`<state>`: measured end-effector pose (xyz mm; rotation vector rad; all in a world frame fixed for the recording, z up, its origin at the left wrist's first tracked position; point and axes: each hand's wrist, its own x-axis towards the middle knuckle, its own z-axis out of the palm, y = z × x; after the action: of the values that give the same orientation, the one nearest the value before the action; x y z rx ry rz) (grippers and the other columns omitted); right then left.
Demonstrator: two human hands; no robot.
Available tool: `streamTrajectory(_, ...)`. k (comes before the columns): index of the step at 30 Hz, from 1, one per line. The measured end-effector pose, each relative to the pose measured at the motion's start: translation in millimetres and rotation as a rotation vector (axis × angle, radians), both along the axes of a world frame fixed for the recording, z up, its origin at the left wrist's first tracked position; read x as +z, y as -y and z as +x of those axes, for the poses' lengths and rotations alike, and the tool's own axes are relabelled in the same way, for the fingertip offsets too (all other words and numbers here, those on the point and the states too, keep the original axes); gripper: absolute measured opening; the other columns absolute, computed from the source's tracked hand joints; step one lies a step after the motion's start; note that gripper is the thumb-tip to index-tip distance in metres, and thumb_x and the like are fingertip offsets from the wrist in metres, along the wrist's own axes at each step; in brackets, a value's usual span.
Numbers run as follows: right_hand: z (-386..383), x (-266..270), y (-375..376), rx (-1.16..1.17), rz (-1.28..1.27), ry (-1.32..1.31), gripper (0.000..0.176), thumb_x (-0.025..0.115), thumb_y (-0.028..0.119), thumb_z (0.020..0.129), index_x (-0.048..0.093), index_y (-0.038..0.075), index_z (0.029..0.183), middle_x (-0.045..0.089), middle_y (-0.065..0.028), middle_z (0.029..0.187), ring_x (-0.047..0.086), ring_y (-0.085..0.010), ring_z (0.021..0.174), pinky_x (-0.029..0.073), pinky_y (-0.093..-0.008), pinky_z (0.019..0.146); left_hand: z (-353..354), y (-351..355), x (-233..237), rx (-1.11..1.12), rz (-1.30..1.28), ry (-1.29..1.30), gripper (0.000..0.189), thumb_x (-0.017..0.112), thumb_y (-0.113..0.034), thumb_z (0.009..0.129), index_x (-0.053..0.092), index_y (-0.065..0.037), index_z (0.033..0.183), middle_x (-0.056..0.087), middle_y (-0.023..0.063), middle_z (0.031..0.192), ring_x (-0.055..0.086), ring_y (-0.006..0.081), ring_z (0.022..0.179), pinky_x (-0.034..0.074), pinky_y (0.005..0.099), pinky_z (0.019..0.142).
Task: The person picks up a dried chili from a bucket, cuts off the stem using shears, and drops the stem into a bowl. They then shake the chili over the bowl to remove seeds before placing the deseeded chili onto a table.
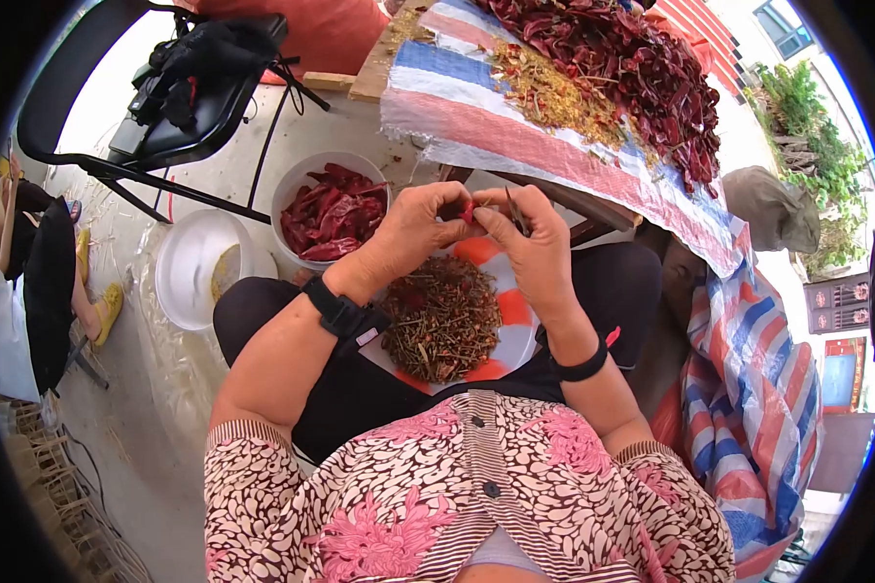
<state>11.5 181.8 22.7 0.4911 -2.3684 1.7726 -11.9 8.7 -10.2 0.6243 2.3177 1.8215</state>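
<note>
The left hand [420,225] is nearly closed, thumb and forefinger pinching a small red bit [468,212], other fingers curled behind. The right hand [535,248] is mostly closed too, a slim dark strip [517,209] gripped among its fingers; its thumb tip comes right up to the red bit, though I cannot tell whether it pinches that as well, or what the strip is. The hands meet fingertip to fingertip, probably because so small a piece needs steadying from one side while the other works on it. They are raised over the far edge of a bowl [515,307] with orange patches, which rests in the lap between the knees, a place that would catch falling scraps and leave both hands free. It holds a heap of brown stems [442,325]. Beyond the left forearm, a bucket [280,199] of red pods [332,214] stands on the floor, seemingly set there for an easy reach; beside it is a pale tub [187,272] with a few yellowish bits inside. Ahead, a striped sheet [437,136] covers the tabletop [367,85] and hangs over its edge, likely to keep loose matter together: yellow seeds [554,92] lie nearer, a broad pile of dark pods [632,68] behind. A chair [151,167] at far left carries black items [199,73].
</note>
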Motion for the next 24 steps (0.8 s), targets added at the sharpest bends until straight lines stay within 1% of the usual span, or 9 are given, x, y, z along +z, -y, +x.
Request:
streamTrajectory(1, 1, -1, -2, -0.013, 0.088, -0.142, 0.012, 0.066, 0.006, 0.086, 0.067, 0.002, 0.097, 0.059, -0.0003, 0.088, 0.053, -0.0085, 0.074, 0.044, -0.0235, 0.066, 0, 0, 0, -0.007, -0.023, 0.08, 0.023, 0.071, -0.012, 0.083, 0.062, -0.004, 0.103, 0.059, -0.0018, 0.086, 0.052, 0.0055, 0.075, 0.045, 0.0227, 0.067)
streamTrajectory(2, 3, -2, -3, -0.029, 0.175, -0.284, 0.012, 0.066, 0.005, 0.086, 0.066, 0.001, 0.097, 0.06, -0.0011, 0.092, 0.054, -0.0091, 0.075, 0.045, -0.0242, 0.066, 1, -1, 0, -0.042, 0.095, 0.157, 0.026, 0.07, -0.012, 0.084, 0.06, -0.004, 0.106, 0.059, -0.002, 0.086, 0.052, 0.0056, 0.075, 0.045, 0.0225, 0.066)
streamTrajectory(5, 8, -2, -1, -0.049, 0.173, -0.417, 0.01, 0.065, 0.004, 0.087, 0.065, 0.002, 0.096, 0.062, -0.0013, 0.092, 0.053, -0.0063, 0.069, 0.044, -0.0229, 0.059, 4, -5, 3, -0.153, 0.348, 0.316, 0.033, 0.067, -0.011, 0.087, 0.055, -0.005, 0.117, 0.059, -0.0021, 0.088, 0.054, 0.006, 0.075, 0.046, 0.0221, 0.066)
streamTrajectory(8, 19, -3, -1, -0.097, -0.154, 0.048, 0.01, 0.065, 0.006, 0.088, 0.063, 0.003, 0.098, 0.064, -0.0009, 0.091, 0.051, -0.0033, 0.064, 0.042, -0.0198, 0.052, 5, -5, 6, -0.227, 0.32, 0.304, 0.037, 0.065, -0.01, 0.089, 0.05, -0.005, 0.122, 0.059, -0.0013, 0.092, 0.055, 0.0066, 0.082, 0.047, 0.0224, 0.072)
streamTrajectory(10, 23, -3, 0, -0.103, -0.14, 0.06, 0.01, 0.064, 0.006, 0.089, 0.063, 0.003, 0.099, 0.065, -0.0007, 0.09, 0.051, -0.0022, 0.061, 0.041, -0.0181, 0.05, 6, -7, 3, -0.223, 0.203, 0.245, 0.037, 0.064, -0.011, 0.09, 0.049, -0.005, 0.123, 0.059, -0.0005, 0.094, 0.056, 0.0067, 0.086, 0.047, 0.0225, 0.076)
streamTrajectory(13, 23, -6, 2, -0.109, -0.127, -0.006, 0.009, 0.062, 0.004, 0.09, 0.063, 0.003, 0.099, 0.065, -0.0014, 0.092, 0.053, -0.0025, 0.062, 0.042, -0.0176, 0.05, 11, -8, 8, -0.285, 0.46, 0.313, 0.037, 0.063, -0.013, 0.091, 0.048, -0.003, 0.123, 0.059, 0.0004, 0.096, 0.056, 0.0072, 0.091, 0.046, 0.0226, 0.081)
streamTrajectory(16, 23, -3, 1, -0.087, -0.111, -0.106, 0.009, 0.06, 0.003, 0.091, 0.063, 0.003, 0.099, 0.065, -0.0028, 0.095, 0.055, -0.0036, 0.064, 0.043, -0.0178, 0.05, 11, -5, 7, -0.279, 0.615, 0.529, 0.031, 0.061, -0.013, 0.093, 0.048, -0.003, 0.12, 0.06, 0.001, 0.096, 0.058, 0.0088, 0.089, 0.047, 0.0232, 0.08)
streamTrajectory(20, 25, -4, 2, -0.053, -0.051, -0.248, 0.008, 0.059, 0.003, 0.091, 0.062, 0.003, 0.098, 0.065, -0.0044, 0.099, 0.059, -0.0052, 0.066, 0.044, -0.0178, 0.051, 6, 2, 4, -0.316, 0.595, 0.585, 0.022, 0.062, -0.011, 0.092, 0.05, -0.005, 0.109, 0.06, 0.0031, 0.095, 0.06, 0.0108, 0.085, 0.048, 0.024, 0.078)
streamTrajectory(24, 31, 4, 6, -0.06, -0.292, 0.047, 0.01, 0.059, 0.01, 0.093, 0.06, 0.002, 0.099, 0.064, -0.0049, 0.088, 0.054, -0.0044, 0.057, 0.04, -0.0176, 0.047, 6, 1, -2, -0.358, 0.7, 0.594, 0.018, 0.064, -0.008, 0.089, 0.049, -0.007, 0.098, 0.06, 0.0042, 0.092, 0.06, 0.0118, 0.082, 0.048, 0.0236, 0.075)
